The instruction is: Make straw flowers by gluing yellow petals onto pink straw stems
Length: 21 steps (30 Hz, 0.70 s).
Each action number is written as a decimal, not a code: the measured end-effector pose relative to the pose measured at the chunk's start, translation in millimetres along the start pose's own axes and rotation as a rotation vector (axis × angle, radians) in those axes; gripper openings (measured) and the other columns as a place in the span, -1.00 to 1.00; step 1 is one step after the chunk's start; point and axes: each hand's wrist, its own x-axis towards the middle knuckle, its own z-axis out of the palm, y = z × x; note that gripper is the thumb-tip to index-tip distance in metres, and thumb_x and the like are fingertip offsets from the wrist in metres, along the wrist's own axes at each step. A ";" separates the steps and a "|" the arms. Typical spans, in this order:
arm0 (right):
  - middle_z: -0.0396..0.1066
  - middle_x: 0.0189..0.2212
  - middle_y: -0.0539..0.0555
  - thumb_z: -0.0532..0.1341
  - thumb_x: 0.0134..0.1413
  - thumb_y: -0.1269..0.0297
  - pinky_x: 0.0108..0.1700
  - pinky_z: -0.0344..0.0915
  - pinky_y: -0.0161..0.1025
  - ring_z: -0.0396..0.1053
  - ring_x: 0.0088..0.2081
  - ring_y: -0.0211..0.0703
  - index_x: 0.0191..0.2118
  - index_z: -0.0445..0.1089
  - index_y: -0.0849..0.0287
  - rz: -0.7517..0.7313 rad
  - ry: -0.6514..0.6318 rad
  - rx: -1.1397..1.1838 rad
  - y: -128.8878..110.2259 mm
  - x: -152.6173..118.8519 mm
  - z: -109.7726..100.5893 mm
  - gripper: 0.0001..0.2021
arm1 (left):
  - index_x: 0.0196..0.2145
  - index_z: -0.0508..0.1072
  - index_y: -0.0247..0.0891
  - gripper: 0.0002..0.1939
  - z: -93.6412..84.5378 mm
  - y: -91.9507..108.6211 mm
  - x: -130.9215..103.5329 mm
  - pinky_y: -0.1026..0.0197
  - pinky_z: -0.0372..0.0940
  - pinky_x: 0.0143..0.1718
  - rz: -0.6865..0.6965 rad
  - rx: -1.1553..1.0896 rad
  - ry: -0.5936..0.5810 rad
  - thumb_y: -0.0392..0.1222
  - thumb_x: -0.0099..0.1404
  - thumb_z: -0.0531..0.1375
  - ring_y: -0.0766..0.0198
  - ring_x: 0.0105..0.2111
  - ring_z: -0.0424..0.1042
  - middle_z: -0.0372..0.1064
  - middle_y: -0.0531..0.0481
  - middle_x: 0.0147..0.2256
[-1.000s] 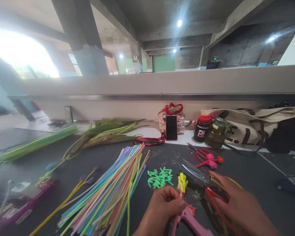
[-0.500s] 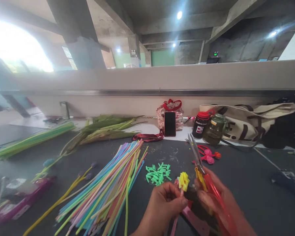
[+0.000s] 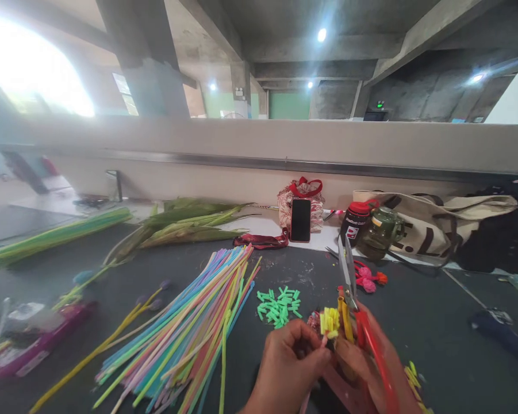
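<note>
My left hand (image 3: 291, 359) pinches a thin pink stem under a tight cluster of short yellow straw pieces (image 3: 329, 322). Close against it on the right, my right hand (image 3: 362, 359) is wrapped round red-handled scissors (image 3: 348, 273), blades pointing up and away. Its fingertips reach the underside of the yellow cluster. A yellow-orange piece (image 3: 345, 319) stands beside the scissors; what it belongs to is unclear. Just beyond my left hand lies a pile of short green straw pieces (image 3: 279, 306). Below the hands, a pink object is mostly covered.
Long pastel straws (image 3: 190, 333) fan out at left. Behind stand a phone (image 3: 300, 221), a patterned pouch (image 3: 284, 201), a red-capped bottle (image 3: 353, 223) and a green jug (image 3: 377, 233). Pink and red pompoms (image 3: 366, 279) lie right of centre; yellow bits (image 3: 411, 379) lie near my right wrist.
My right hand has moved left and in against the yellow cluster, with the scissors turned more upright. The cluster has shifted slightly right and down. Yellow bits at right have come into sight.
</note>
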 end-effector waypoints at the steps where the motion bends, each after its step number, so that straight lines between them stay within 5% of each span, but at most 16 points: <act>1: 0.44 -0.38 0.01 0.39 -0.29 0.14 -0.35 0.38 -0.12 0.43 -0.40 -0.04 0.05 0.15 0.01 0.004 -0.007 0.014 0.4 -0.2 0.5 -0.30 | -0.67 0.26 -0.25 -0.84 0.1 -1.1 0.3 0.36 -0.01 -0.62 0.002 0.008 -0.003 -0.26 -0.10 0.22 0.43 -0.67 0.14 0.20 0.14 -0.72; 11: 0.43 -0.45 -0.04 0.37 -0.23 0.17 -0.29 0.36 -0.18 0.45 -0.35 -0.06 -0.06 0.21 -0.01 0.003 -0.042 0.103 -9.9 -4.2 13.5 -0.46 | -0.65 0.31 -0.25 -0.91 -0.9 -6.3 1.8 0.35 -0.01 -0.62 0.085 0.173 0.000 -0.30 -0.10 0.20 0.41 -0.66 0.15 0.26 0.11 -0.69; 21: 0.45 -0.36 0.03 0.35 -0.26 0.06 -0.63 0.27 -0.30 0.37 -0.60 -0.19 -0.01 0.24 -0.02 0.012 -0.042 0.065 4.2 0.0 0.6 -0.40 | -0.68 0.25 -0.24 -0.81 -3.9 7.8 0.6 0.35 -0.04 -0.63 0.064 0.062 0.071 -0.24 -0.09 0.24 0.43 -0.67 0.09 0.12 0.17 -0.73</act>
